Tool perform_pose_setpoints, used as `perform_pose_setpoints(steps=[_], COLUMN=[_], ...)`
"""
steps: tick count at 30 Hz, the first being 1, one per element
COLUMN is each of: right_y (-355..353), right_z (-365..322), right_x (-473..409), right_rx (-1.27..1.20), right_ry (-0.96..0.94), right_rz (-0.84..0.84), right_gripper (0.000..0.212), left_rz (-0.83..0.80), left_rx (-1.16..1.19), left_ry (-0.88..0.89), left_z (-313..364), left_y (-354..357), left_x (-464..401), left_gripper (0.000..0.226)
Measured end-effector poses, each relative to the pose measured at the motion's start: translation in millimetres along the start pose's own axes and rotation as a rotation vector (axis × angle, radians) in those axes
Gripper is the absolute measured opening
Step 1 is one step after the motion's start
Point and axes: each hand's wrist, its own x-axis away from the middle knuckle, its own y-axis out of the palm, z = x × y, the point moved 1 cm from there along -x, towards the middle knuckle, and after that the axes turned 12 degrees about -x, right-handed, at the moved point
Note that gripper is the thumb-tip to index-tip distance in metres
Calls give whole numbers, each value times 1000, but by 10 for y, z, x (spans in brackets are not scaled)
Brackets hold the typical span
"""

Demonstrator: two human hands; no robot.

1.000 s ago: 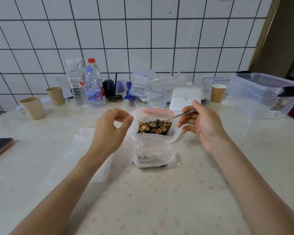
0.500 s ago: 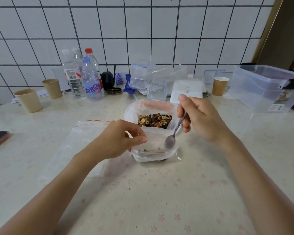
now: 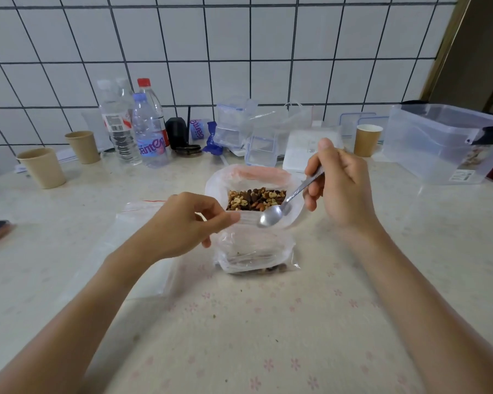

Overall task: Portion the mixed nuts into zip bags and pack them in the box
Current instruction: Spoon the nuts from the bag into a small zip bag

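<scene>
Zip bag point(image 3: 254, 248), small, clear: thin, limp film that will likely buckle unless its mouth is held; light, with only a few nuts showing at its bottom edge; probably slippery. Best taken at the stiffer zip strip along the top. It stands on the worktop point(image 3: 268, 336) in the middle, just in front of the big bag of mixed nuts point(image 3: 255, 199). Left hand point(image 3: 182, 226): fingers and thumb curled, pinching the small bag's upper left rim and holding the mouth open. Right hand point(image 3: 336, 183): fingers wrapped round the handle of a metal spoon point(image 3: 273, 216), whose bowl looks empty and hangs over the small bag's mouth, against the near lip of the nut bag. Nuts: loose, dry, apt to roll off a tilted spoon. Spare flat zip bags point(image 3: 137, 220) lie on the worktop under the left wrist. Clear plastic box point(image 3: 439, 143): rigid, open-topped, far right, well apart from both hands.
</scene>
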Motion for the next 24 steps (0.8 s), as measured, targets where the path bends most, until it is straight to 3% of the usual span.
perform_pose_setpoints(steps=[4, 6, 11, 17, 24], right_y=[-46, -63, -50, 28, 180], right_z=[131, 203, 345, 428, 478], right_x=[-53, -60, -42, 14, 128], right_rx=[-29, 19, 205, 355, 232], right_ry=[120, 138, 120, 58, 315], right_rz=[124, 176, 173, 74, -76], right_gripper=[50, 50, 51, 47, 32], left_rz=[339, 405, 312, 236, 238], left_rx=[-207, -237, -165, -94, 34], left_ry=[-139, -191, -238, -199, -173], left_z=[-120, -169, -232, -203, -156], left_y=[46, 121, 284, 304, 329], left_x=[-72, -96, -214, -225, -207], left_gripper=[56, 59, 78, 38, 24])
